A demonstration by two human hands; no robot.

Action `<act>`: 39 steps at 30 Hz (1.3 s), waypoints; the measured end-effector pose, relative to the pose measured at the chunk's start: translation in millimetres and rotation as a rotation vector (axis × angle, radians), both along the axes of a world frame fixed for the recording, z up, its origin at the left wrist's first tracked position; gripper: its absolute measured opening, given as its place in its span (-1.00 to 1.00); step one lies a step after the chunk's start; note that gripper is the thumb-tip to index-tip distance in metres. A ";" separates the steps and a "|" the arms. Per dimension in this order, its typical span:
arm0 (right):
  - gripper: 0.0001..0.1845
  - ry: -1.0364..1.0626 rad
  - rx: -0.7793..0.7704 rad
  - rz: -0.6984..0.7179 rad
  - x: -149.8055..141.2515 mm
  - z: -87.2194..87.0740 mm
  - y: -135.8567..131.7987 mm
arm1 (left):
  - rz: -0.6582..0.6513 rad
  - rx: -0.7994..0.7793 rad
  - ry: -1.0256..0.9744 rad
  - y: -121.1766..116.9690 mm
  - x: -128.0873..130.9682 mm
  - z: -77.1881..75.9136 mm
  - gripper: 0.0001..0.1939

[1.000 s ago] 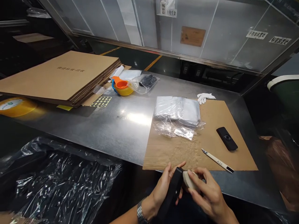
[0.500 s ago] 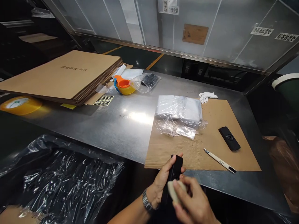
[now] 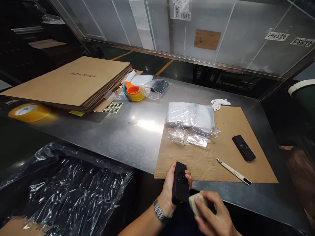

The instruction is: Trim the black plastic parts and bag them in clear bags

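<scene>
My left hand (image 3: 169,185) is closed round a flat black device (image 3: 180,183) with a round lens on its face, held upright just in front of the table's near edge. My right hand (image 3: 213,214) pinches a small pale block (image 3: 196,201), like an eraser or sponge, against the device's lower right corner. A second black device of the same kind (image 3: 243,147) lies on the brown cardboard sheet (image 3: 226,157). A white craft knife (image 3: 233,171) lies on that sheet near its front edge.
A stack of clear plastic bags (image 3: 190,119) sits on the cardboard sheet. Farther back are a white glove (image 3: 220,103), an orange-and-yellow tape dispenser (image 3: 133,91), a sticker sheet (image 3: 112,107), flattened cartons (image 3: 73,82) and a yellow tape roll (image 3: 29,111). A black-lined bin (image 3: 66,190) stands at lower left.
The black device has turned from edge-on to face-on in my left hand. My right hand with the pale block has dropped from the device's top to its lower corner.
</scene>
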State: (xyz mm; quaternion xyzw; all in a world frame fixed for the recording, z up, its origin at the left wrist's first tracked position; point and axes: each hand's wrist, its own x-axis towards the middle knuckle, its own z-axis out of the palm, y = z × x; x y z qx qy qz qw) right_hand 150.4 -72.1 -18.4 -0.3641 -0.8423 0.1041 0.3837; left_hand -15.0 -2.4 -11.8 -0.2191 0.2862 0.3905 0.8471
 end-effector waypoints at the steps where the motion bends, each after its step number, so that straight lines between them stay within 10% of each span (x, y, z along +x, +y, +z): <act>1: -0.47 -0.031 -0.026 -0.039 8.1 -4.2 2.9 | 0.016 0.007 0.013 -0.2 -0.1 0.5 -0.55; 9: -0.62 -0.272 -0.186 -0.443 39.9 -46.7 52.6 | 0.069 0.217 0.340 -6.2 8.2 14.5 -0.89; 15: -0.61 -0.360 -0.203 -0.515 37.3 -64.4 71.9 | 0.012 0.179 0.321 -12.4 1.2 5.1 -0.65; 31: -0.53 -0.412 -0.243 -0.757 115.5 -59.8 56.8 | -0.005 0.305 0.087 -12.9 -1.9 5.5 -0.56; 36: -0.55 -0.239 -0.357 -0.807 93.6 -34.8 45.2 | -0.056 0.382 0.267 -12.9 -4.7 11.8 -0.42; 39: -0.60 0.007 -0.663 -0.604 60.0 -4.5 26.2 | 0.022 0.411 0.358 -10.4 -3.5 15.3 -0.47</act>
